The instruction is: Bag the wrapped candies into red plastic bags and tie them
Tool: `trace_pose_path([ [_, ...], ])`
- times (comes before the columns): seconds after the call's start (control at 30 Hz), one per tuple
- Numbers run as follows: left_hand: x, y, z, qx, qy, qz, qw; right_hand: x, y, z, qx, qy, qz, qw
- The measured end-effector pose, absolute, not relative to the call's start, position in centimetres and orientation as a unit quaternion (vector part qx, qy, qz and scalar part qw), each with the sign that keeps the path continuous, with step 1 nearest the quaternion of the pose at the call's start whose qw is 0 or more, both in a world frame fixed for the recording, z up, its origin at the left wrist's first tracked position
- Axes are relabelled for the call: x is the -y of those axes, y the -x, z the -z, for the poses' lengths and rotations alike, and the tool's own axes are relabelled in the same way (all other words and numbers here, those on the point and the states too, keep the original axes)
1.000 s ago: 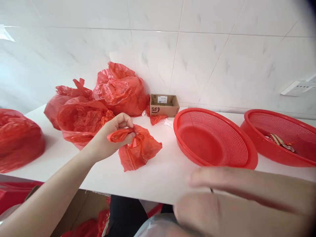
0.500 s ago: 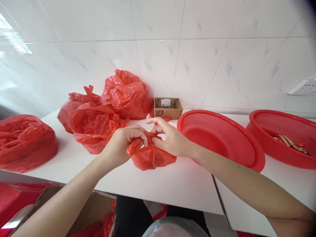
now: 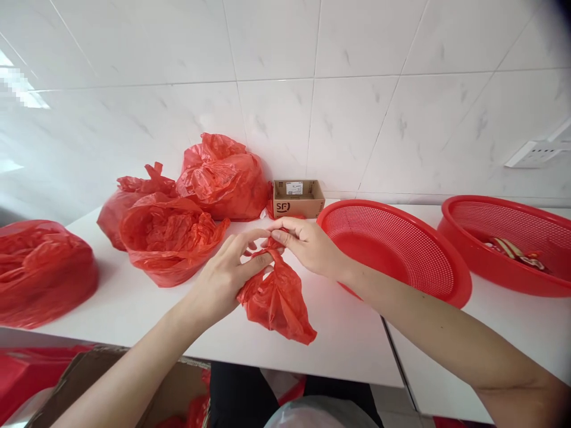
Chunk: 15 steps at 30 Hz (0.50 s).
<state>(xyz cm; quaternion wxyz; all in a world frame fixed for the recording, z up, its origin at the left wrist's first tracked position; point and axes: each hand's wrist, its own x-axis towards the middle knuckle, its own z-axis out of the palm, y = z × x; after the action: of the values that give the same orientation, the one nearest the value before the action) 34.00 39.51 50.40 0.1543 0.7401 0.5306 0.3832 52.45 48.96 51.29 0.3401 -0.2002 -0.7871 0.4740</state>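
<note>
A small red plastic bag (image 3: 280,300) hangs between my hands above the white table, its body bunched and its lower end drooping toward me. My left hand (image 3: 229,264) is closed on the bag's gathered top from the left, thumb and fingers around a twisted strand. From the right, my right hand (image 3: 306,244) pinches the upper end of that strand, its fingertips touching those of the left. Whether the strand is knotted is hidden behind the fingers. What the bag contains, if anything, does not show.
Several larger red bags, including an open one (image 3: 169,238), stand at left. A cardboard box (image 3: 298,207) sits against the wall. Red plastic baskets are at right: a near basket (image 3: 428,261) and another basket (image 3: 504,276) with small packets inside. A big carton (image 3: 178,386) is below the table edge.
The bag's top is now drawn up and twisted, and its body hangs lower and longer. Both hands have shifted on the top, their fingertips closer together. The view has moved slightly.
</note>
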Motion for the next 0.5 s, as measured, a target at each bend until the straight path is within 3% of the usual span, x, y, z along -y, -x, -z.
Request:
trace_pose_path([
  [0.1,-38.6,-32.8,-49.4,-0.486,-0.805,-0.334,0.056,-51.4,-52.2,-51.2,0.854,0.265,-0.27,0.357],
  [0.23,-36.5,-32.0,-47.2,-0.513,-0.788,-0.34,0.011,-56.2,-51.9,-51.0,0.868,0.343,-0.158,0.321],
  [0.4,-35.2,-32.3,-47.1,-0.597,-0.687,-0.395,0.124,-58.2,-51.7,-51.2,0.858,0.375,-0.168,0.309],
  [0.5,-36.6,-32.8,-48.5,-0.591,-0.584,-0.493,0.258,-56.3,-51.2,-52.1,0.838,0.331,-0.28,0.332],
])
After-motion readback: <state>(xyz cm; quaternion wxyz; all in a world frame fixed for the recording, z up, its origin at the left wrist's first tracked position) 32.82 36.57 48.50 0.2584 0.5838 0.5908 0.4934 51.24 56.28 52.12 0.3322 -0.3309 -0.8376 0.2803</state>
